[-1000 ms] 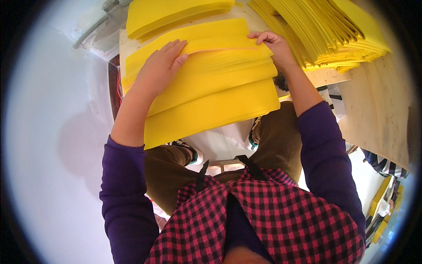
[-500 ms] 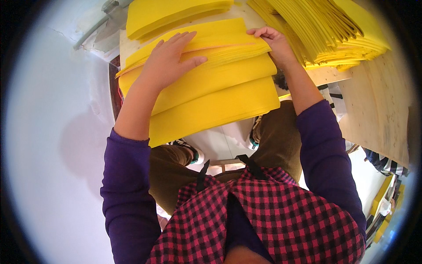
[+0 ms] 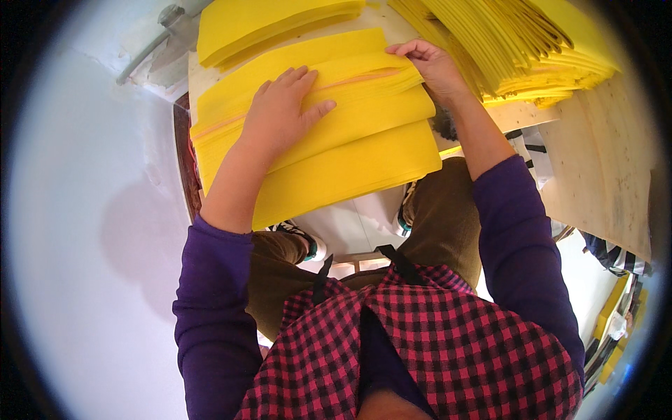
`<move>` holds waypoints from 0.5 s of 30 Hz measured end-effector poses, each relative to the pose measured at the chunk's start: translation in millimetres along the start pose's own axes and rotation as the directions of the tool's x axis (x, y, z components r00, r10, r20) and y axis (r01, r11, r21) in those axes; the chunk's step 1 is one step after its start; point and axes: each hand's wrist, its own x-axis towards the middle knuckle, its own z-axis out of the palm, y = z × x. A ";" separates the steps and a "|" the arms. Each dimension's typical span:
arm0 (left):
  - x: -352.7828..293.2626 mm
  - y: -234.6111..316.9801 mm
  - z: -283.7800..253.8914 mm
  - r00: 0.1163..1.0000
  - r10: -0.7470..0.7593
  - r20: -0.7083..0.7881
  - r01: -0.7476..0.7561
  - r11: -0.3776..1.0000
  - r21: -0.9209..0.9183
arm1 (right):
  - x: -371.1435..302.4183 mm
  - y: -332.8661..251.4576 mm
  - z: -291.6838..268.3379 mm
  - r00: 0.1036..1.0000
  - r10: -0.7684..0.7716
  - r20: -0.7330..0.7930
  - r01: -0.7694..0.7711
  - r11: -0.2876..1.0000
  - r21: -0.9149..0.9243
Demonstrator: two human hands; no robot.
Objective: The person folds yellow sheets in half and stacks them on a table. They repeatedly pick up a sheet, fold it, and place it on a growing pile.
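A layered pile of yellow felt-like fabric sheets [image 3: 357,157] lies in front of me, its near layers hanging over the table edge above my knees. My left hand [image 3: 276,115] rests flat on the upper layers, fingers spread and thumb out to the right. At the right end of the pile, my right hand [image 3: 435,68] pinches the corner of the upper fabric sheet [image 3: 371,64] between thumb and fingers. A thin orange line [image 3: 325,85] runs along that sheet's folded edge. Part of the pile is hidden under my left hand and forearm.
A folded yellow stack [image 3: 273,28] lies behind the pile. At the far right, a taller heap of folded yellow pieces [image 3: 504,49] sits by a pale wooden board [image 3: 595,168]. A white wall [image 3: 91,210] rises on the left. My shoes [image 3: 308,241] show below.
My left hand has slid slightly right and toward me over the fabric. The upper layers have shifted toward me, covering more of the lower ones. My right hand keeps its pinch, barely moved.
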 end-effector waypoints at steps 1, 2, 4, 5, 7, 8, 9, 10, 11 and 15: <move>-1.2 1.2 1.3 1.000 -0.004 -0.003 0.004 1.000 0.012 | -0.2 0.2 -0.3 1.000 0.000 -0.002 0.000 1.000 0.009; -1.9 2.3 2.1 1.000 -0.009 -0.005 0.009 1.000 0.025 | -0.1 0.0 -0.9 1.000 -0.007 -0.003 0.007 1.000 -0.021; -2.5 3.9 2.1 1.000 -0.010 -0.005 0.011 1.000 0.029 | 1.1 -0.5 -1.4 1.000 -0.024 -0.007 0.024 0.997 -0.079; -2.5 4.6 1.7 1.000 -0.013 -0.005 0.013 0.999 0.036 | 1.4 -0.6 -1.7 1.000 -0.021 0.007 0.021 0.998 -0.064; -2.3 6.0 0.9 1.000 -0.007 -0.018 0.008 0.999 0.042 | 1.4 -0.4 -2.1 1.000 -0.012 0.018 0.012 0.999 -0.031; -2.2 6.6 0.6 1.000 -0.020 -0.005 0.020 0.998 0.056 | 1.4 -0.3 -2.2 0.999 -0.022 0.025 0.023 0.999 -0.032; -1.0 6.0 -0.3 0.999 -0.036 -0.014 0.036 0.999 0.020 | 1.2 -0.1 -2.2 0.999 -0.025 0.029 0.026 0.999 -0.031; 1.4 4.2 -1.8 0.998 -0.067 -0.002 0.067 0.998 -0.008 | 0.8 0.1 -2.1 1.000 -0.017 0.024 0.018 0.999 -0.030; 3.7 2.7 -2.6 0.997 -0.076 -0.018 0.075 0.997 -0.033 | 0.3 0.1 -2.0 0.999 -0.023 0.035 0.024 1.000 -0.019; 19.8 -11.4 -9.5 0.989 -0.139 -0.042 0.138 0.990 -0.036 | -0.7 -0.7 -1.6 0.999 -0.004 0.033 0.004 1.000 0.003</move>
